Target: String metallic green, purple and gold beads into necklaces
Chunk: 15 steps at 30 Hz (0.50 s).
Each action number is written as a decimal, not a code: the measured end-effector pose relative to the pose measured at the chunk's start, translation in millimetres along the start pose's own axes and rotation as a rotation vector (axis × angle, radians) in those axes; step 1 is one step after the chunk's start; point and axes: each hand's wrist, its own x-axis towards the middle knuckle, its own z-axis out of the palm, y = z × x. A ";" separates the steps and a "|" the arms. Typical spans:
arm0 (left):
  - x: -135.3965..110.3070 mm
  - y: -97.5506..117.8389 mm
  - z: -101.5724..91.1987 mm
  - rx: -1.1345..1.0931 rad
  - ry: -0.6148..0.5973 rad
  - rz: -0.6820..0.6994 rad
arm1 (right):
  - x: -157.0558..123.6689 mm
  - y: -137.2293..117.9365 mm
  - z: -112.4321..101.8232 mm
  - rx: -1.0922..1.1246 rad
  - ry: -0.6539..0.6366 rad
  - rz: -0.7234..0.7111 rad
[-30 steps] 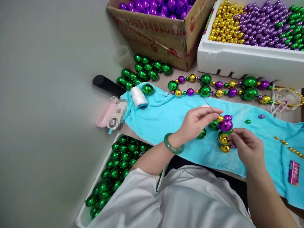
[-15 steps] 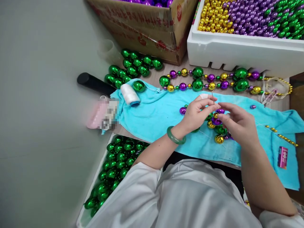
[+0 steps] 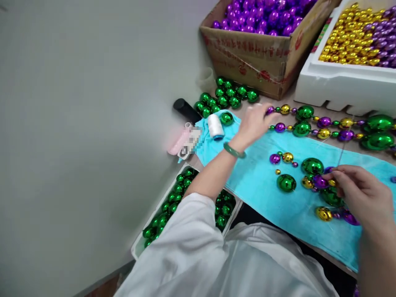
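My left hand (image 3: 254,123) is over the left end of a finished-looking bead necklace (image 3: 305,113), fingers curled round it; the end bead is hidden beneath. Near the right side, my right hand (image 3: 360,192) pinches a beaded string (image 3: 319,181) of shiny purple, gold and green beads. A thin, needle-like line rises from those fingertips. To its left, a large green bead (image 3: 286,182) and a small cluster of purple, gold and green beads (image 3: 287,157) rest on the turquoise towel (image 3: 256,175).
A thread spool (image 3: 215,127) stands on the towel's left end, beside a black cylinder (image 3: 186,110) and loose green beads (image 3: 222,101). Behind are a cardboard box (image 3: 247,55) of purple beads and a white foam box (image 3: 340,84). Another bin (image 3: 137,247) holds green beads.
My left hand has left my right hand and moved left and away to the necklace's end. My right hand keeps hold of the beaded string. The view has swung left.
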 end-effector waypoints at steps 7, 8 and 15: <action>35.1 -106.0 -60.5 0.922 -0.133 -0.350 | -14.3 -35.9 -12.0 0.143 0.301 -0.039; 35.2 -110.9 -60.3 0.905 -0.131 -0.350 | -13.5 -38.6 -12.9 0.183 0.322 -0.055; 17.4 -75.6 -44.5 0.444 0.129 -0.207 | -17.7 -20.9 -13.5 0.136 0.216 -0.054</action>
